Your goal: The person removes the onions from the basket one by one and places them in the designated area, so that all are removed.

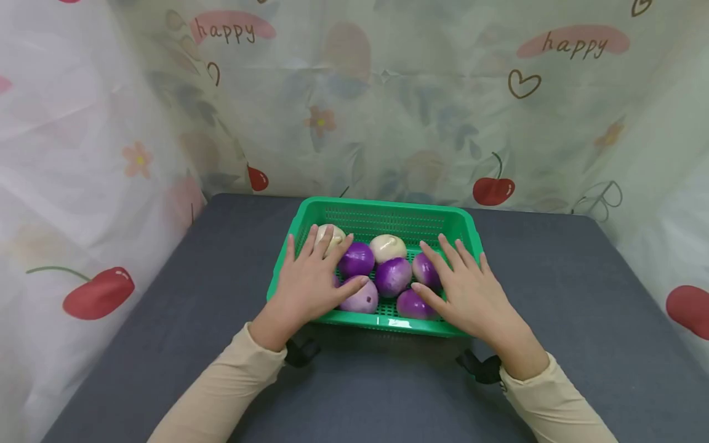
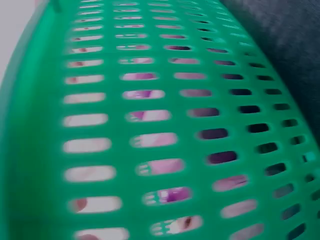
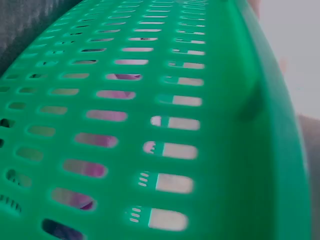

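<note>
A green plastic basket (image 1: 382,204) with slotted walls stands on the dark table and holds several round purple-and-white turnips. Toward the back lies a cream one (image 1: 388,248), close to two purple turnips (image 1: 393,277). My left hand (image 1: 304,284) reaches over the basket's left side with fingers spread, partly covering a pale turnip (image 1: 362,298). Over the right side, my right hand (image 1: 473,294) is spread too, near a purple turnip (image 1: 412,305). Whether either hand touches the turnips, I cannot tell. Each wrist view shows mostly the basket's slotted wall (image 2: 30,130), with turnips glimpsed through the slots.
The dark grey tabletop (image 1: 376,387) extends around the basket. Behind it hangs a patterned curtain (image 1: 388,123) with cherries and "happy" lettering, and more of it hangs at both sides. Black straps (image 1: 480,368) circle the wrists.
</note>
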The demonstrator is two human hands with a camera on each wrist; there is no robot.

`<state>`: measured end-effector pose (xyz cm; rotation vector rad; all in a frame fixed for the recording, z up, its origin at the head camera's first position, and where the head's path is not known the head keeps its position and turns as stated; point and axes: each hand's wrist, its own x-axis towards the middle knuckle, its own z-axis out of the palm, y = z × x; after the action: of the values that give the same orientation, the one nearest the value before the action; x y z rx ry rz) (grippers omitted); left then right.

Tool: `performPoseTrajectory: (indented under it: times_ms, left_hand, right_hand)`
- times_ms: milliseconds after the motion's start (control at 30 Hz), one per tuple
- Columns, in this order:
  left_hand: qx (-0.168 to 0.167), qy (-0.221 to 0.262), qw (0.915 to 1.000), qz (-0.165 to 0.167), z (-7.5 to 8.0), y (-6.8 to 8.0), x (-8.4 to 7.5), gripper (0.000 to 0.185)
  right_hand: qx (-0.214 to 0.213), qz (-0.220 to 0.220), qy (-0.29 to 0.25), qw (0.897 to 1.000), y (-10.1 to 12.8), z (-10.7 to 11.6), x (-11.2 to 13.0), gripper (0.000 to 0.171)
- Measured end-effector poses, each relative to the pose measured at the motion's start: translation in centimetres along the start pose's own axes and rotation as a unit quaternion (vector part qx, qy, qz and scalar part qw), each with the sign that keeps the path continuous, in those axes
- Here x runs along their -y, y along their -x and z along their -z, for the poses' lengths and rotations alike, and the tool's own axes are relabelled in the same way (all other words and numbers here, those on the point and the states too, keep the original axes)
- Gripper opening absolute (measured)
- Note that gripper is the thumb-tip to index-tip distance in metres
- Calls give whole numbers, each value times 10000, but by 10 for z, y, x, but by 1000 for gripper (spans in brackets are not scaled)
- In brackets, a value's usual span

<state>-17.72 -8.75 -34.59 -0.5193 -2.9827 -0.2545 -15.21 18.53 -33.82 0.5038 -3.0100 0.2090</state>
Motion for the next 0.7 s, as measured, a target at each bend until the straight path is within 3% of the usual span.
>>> performPoseTrajectory:
  times_ms: [200,367,533,700]
  left_hand:
    - [165,490,9985,-157,17,1,6,68]
    - [407,1277,9909,-153,42,3,19,59]
    - [633,2093,9758,49,67,6,40,57]
    - [657,2488,9663,96,81,8,61,57]
  right_hand:
    - [194,194,-338,9991,2,9,0,63]
    - [231,256,-772,9964,6,22,-2,58]
    - [-58,131,-1312,9913,10,35,-5,53]
    - [-503,121,-2145,9753,9,38,-8,50]
